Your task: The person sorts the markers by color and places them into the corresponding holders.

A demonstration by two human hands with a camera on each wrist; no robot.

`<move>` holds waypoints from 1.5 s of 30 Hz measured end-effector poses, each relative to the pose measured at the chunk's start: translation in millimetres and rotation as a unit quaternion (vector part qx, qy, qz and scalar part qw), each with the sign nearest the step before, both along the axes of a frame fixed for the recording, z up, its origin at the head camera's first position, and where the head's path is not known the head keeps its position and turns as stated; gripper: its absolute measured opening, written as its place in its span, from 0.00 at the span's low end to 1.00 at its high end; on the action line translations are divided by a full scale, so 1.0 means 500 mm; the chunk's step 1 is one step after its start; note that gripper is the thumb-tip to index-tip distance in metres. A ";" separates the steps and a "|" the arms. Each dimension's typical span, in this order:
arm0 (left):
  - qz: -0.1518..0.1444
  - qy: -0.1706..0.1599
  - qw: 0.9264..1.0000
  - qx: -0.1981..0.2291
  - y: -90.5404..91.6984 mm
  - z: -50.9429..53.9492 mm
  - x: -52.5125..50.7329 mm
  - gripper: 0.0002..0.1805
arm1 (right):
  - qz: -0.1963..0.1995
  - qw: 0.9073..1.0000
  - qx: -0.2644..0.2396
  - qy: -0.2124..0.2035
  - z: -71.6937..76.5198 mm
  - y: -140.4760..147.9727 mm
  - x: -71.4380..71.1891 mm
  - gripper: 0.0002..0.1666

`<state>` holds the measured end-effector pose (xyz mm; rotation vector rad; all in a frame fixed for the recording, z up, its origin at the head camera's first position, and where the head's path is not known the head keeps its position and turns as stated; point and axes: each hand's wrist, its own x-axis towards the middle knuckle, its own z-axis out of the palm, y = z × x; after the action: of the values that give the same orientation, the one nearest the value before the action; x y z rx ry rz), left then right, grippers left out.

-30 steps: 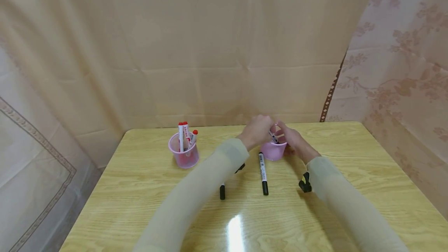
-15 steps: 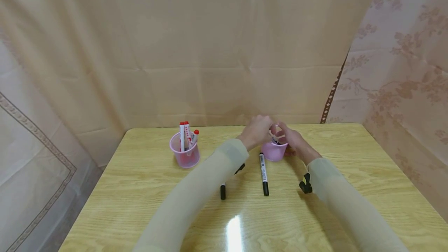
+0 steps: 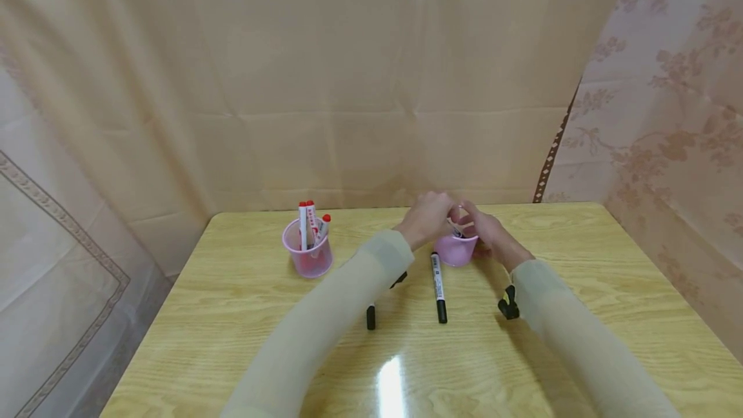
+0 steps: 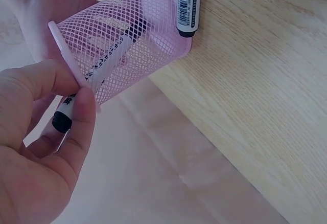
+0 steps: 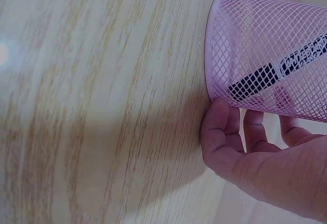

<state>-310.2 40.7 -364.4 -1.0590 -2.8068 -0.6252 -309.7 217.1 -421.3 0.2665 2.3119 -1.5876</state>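
In the head view my left hand [image 3: 428,217] and right hand [image 3: 492,234] meet over a pink mesh cup [image 3: 455,251] on the table. The left wrist view has my left hand [image 4: 48,137] pinching a black-capped white marker [image 4: 62,120] at the rim of the cup [image 4: 153,45]; the marker slants down inside, seen through the mesh. My right hand [image 5: 260,157] curls its fingers around the side of the cup [image 5: 230,40] near its base in the right wrist view. The marker's other, black end [image 5: 254,82] lies low inside the cup.
Another pink cup [image 3: 313,264], with several red-capped markers [image 3: 303,224], stands on the left. A black-and-white marker [image 3: 438,286] lies before the near cup. Part of another marker [image 3: 371,317] shows beside my left sleeve. Curtains hang behind the table [image 3: 232,315].
The marker at the right-hand cup sits slightly lower between my hands than a second ago. Both hands stay in nearly the same place.
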 end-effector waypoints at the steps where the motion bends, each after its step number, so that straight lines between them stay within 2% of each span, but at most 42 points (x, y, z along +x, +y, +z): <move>1: 0.001 -0.004 1.000 0.000 0.000 0.000 0.000 0.05 | 0.000 1.000 0.001 0.000 0.000 0.000 0.000 0.56; 7: 0.008 -0.005 1.000 -0.011 0.003 -0.002 0.003 0.02 | -0.005 1.000 -0.001 -0.006 0.001 -0.003 -0.003 0.52; 14: 0.014 -0.007 1.000 -0.007 0.004 -0.003 0.006 0.02 | -0.002 1.000 0.002 -0.002 0.001 -0.003 -0.002 0.53; 22: 0.009 -0.004 1.000 0.008 -0.008 -0.018 0.010 0.04 | -0.003 1.000 0.005 -0.006 -0.010 -0.011 0.000 0.55; 29: 0.006 -0.015 0.999 0.037 -0.020 -0.001 0.016 0.08 | -0.015 1.000 -0.004 0.000 0.000 -0.006 0.002 0.54; 34: 0.016 -0.005 0.998 0.052 -0.043 0.014 0.017 0.15 | -0.013 1.000 -0.005 0.000 0.000 0.000 0.000 0.54; 39: 0.006 0.008 0.998 0.058 -0.075 0.022 0.018 0.18 | -0.010 1.000 -0.008 -0.004 -0.001 0.007 0.000 0.54; 43: 0.007 -0.018 0.998 0.064 -0.108 0.026 0.028 0.17 | -0.008 1.000 -0.009 -0.007 0.001 0.008 -0.001 0.54; 45: 0.017 -0.041 0.997 0.059 -0.127 0.026 0.037 0.21 | -0.003 1.000 -0.007 -0.005 0.003 0.005 -0.001 0.54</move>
<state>-291.7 -23.0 -351.5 -0.9850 -2.8092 -0.8379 -310.5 219.6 -420.0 0.2775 2.2940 -1.5995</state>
